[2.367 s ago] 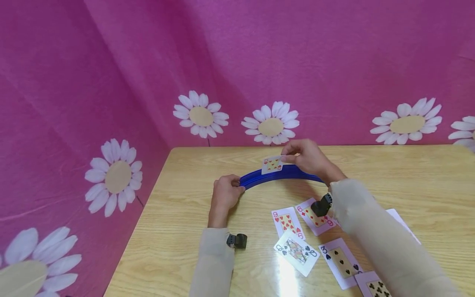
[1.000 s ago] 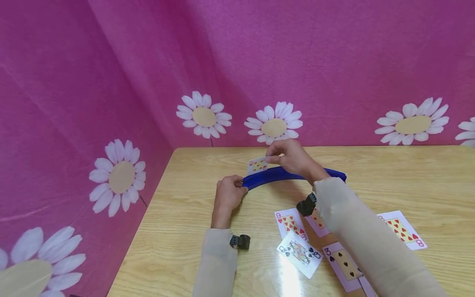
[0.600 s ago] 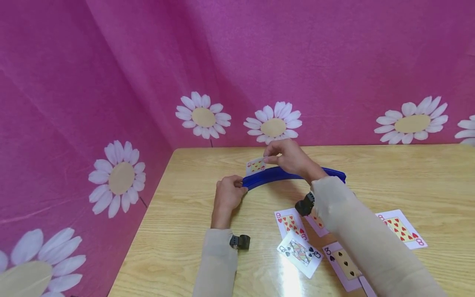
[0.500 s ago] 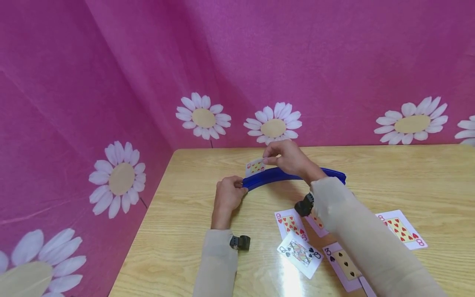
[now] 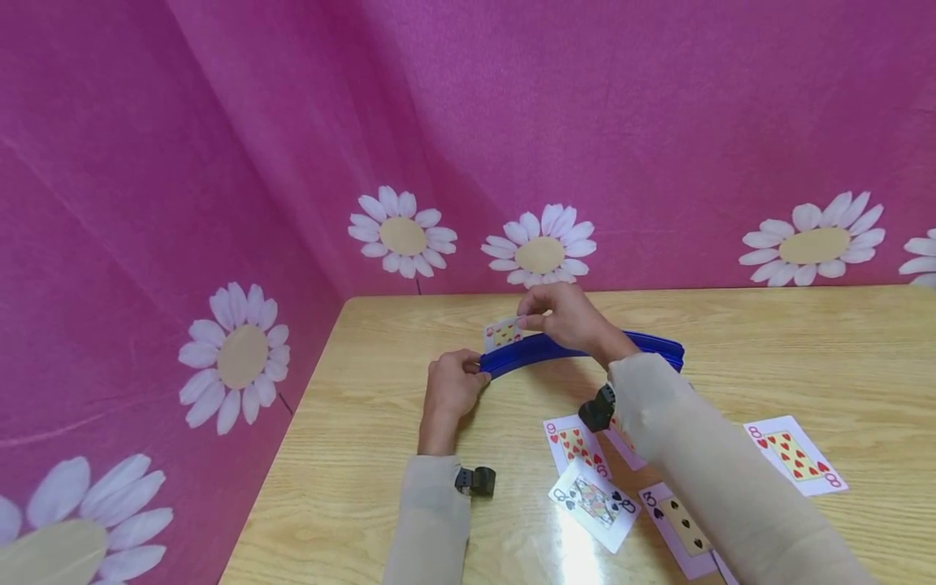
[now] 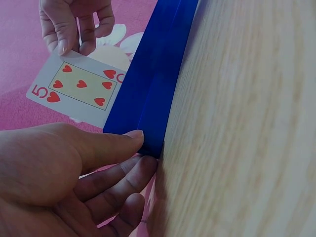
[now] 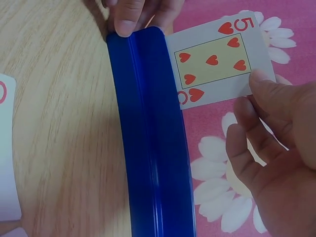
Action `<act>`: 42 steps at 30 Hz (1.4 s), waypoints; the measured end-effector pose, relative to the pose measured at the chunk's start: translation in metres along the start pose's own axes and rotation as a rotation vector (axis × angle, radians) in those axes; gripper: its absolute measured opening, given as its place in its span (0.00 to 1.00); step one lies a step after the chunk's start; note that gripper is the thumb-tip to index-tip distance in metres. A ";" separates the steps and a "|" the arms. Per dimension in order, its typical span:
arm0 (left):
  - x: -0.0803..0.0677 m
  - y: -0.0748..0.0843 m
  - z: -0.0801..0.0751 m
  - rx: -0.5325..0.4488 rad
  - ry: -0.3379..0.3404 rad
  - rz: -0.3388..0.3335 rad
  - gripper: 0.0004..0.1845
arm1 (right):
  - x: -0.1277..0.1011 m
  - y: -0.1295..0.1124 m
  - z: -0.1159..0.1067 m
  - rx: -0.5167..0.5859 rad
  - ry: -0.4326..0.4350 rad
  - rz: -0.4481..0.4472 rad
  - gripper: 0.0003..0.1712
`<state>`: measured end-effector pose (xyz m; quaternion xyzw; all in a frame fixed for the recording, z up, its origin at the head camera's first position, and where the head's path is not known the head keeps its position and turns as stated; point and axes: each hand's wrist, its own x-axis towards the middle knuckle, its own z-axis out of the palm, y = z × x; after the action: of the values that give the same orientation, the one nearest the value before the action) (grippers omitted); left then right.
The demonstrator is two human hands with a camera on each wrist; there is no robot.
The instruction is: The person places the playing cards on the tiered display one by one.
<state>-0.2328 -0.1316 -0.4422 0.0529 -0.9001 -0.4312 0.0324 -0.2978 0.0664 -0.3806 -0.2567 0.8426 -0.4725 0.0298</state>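
A curved blue playing card holder (image 5: 534, 351) stands on the wooden table, a groove running along its length. My left hand (image 5: 451, 390) pinches its left end, thumb on the front face and fingers behind, as the left wrist view shows. Between thumb and fingers of my right hand (image 5: 566, 317) is the upper corner of a five of hearts playing card (image 7: 212, 60). That card stands at the holder's left end, face toward me, its lower edge hidden by the blue holder (image 6: 148, 74).
Face-up cards lie nearer me: a nine of hearts (image 5: 570, 439), a queen of spades (image 5: 595, 504) overlapping it, a three of spades (image 5: 676, 528) and an eight of hearts (image 5: 797, 457). My right sleeve (image 5: 717, 463) covers parts of others. Behind the table hangs a pink flowered cloth (image 5: 643, 138).
My right hand has moved left along the holder with the five of hearts, from near its middle to its left end, and has since stayed almost still. My left hand keeps its grip.
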 end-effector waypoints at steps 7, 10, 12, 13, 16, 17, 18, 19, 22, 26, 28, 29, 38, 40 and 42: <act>0.001 -0.001 0.001 -0.003 -0.009 -0.005 0.12 | 0.004 0.002 0.003 -0.014 0.007 0.013 0.04; 0.001 -0.001 0.000 0.003 -0.007 0.002 0.13 | 0.007 0.000 0.003 -0.018 0.003 0.028 0.03; 0.001 -0.001 0.000 0.004 -0.006 0.002 0.13 | 0.008 0.000 0.004 -0.015 -0.002 0.038 0.02; 0.000 -0.001 0.000 0.003 -0.008 0.000 0.13 | 0.009 -0.001 0.003 -0.017 -0.003 0.041 0.02; 0.000 0.000 0.001 -0.007 -0.011 -0.011 0.13 | 0.011 -0.002 0.004 -0.014 -0.001 0.050 0.02; 0.000 0.000 0.001 -0.007 -0.011 -0.012 0.13 | 0.011 -0.002 0.004 -0.012 -0.001 0.053 0.02; 0.000 0.000 0.002 -0.007 -0.012 -0.013 0.13 | 0.011 -0.002 0.004 -0.011 0.000 0.053 0.03; -0.001 0.000 0.002 -0.007 -0.012 -0.013 0.13 | 0.012 -0.002 0.004 -0.012 0.001 0.051 0.03; -0.001 -0.001 0.002 0.001 -0.008 -0.003 0.13 | 0.013 -0.002 0.005 -0.010 -0.004 0.063 0.04; 0.000 -0.001 0.001 0.009 -0.005 0.000 0.13 | 0.014 -0.005 0.004 -0.020 -0.017 0.082 0.06; 0.000 -0.001 0.001 0.012 -0.002 -0.005 0.13 | 0.013 -0.006 0.002 -0.027 -0.022 0.089 0.07; 0.000 -0.001 0.001 0.013 0.000 -0.006 0.13 | 0.011 -0.006 0.002 -0.030 -0.023 0.092 0.08; -0.002 0.000 0.003 0.010 0.012 -0.001 0.13 | -0.001 -0.007 -0.011 -0.049 -0.002 0.143 0.13; -0.002 0.000 0.003 0.005 0.011 -0.001 0.14 | -0.004 -0.007 -0.015 -0.047 0.003 0.147 0.13; -0.002 0.000 0.003 0.006 0.013 0.001 0.14 | -0.007 -0.008 -0.019 -0.042 0.006 0.150 0.13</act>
<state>-0.2312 -0.1294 -0.4441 0.0556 -0.9013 -0.4280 0.0384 -0.2941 0.0810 -0.3654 -0.1920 0.8693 -0.4519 0.0574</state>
